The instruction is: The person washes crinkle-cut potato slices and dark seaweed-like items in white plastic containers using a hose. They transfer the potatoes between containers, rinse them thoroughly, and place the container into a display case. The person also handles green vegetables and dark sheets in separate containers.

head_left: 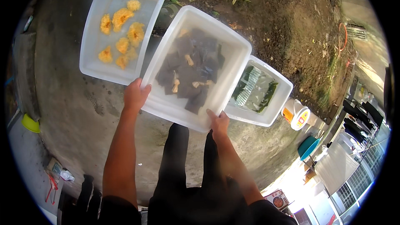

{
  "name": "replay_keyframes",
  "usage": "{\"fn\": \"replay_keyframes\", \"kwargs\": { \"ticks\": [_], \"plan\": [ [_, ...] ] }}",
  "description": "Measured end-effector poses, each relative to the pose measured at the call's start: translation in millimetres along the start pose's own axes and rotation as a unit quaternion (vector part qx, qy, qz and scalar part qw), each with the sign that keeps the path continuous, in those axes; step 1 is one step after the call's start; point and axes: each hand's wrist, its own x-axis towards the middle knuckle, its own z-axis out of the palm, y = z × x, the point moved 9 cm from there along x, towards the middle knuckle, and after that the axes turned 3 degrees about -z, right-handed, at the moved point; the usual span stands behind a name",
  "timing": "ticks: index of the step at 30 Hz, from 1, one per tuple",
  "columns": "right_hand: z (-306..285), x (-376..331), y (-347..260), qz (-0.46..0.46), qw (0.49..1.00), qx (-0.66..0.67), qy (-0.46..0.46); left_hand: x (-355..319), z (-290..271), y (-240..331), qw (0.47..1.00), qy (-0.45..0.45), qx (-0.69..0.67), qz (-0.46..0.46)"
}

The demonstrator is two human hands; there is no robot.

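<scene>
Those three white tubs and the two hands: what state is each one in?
Middle tub: lifted, filled with water and dark pieces.
Left tub: on the ground, yellow pieces inside.
Right tub: on the ground, green contents.
Left hand: gripping the middle tub's rim.
Right hand: gripping the same rim.

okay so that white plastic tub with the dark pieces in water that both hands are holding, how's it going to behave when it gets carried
The white plastic tub probably feels heavy, since water seems to cover its dark pieces. That water would likely slosh when tilted. Left hand and right hand grip only the near rim, so it may sag away.
</scene>
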Motion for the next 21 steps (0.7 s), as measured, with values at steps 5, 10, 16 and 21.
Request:
{"fn": "replay_keyframes", "kwargs": {
  "ticks": [5,10,16,21],
  "plan": [
    [-7,13,-4,-0.099,0.973,-0.210,0.007,-1,-2,10,0.996,0.050,-0.037,0.066],
    [-12,13,15,-0.134,0.981,-0.139,0.006,-12,-4,2,0.983,0.066,-0.140,0.102],
    [-20,-21,-21,-0.093,0.987,0.085,-0.096,-53,-23,21,0.984,0.027,-0.172,0.031],
    [-53,-72,-69,-0.082,0.985,0.077,-0.132,-107,-44,50,0.976,0.035,-0.213,0.022]
  ]
}}
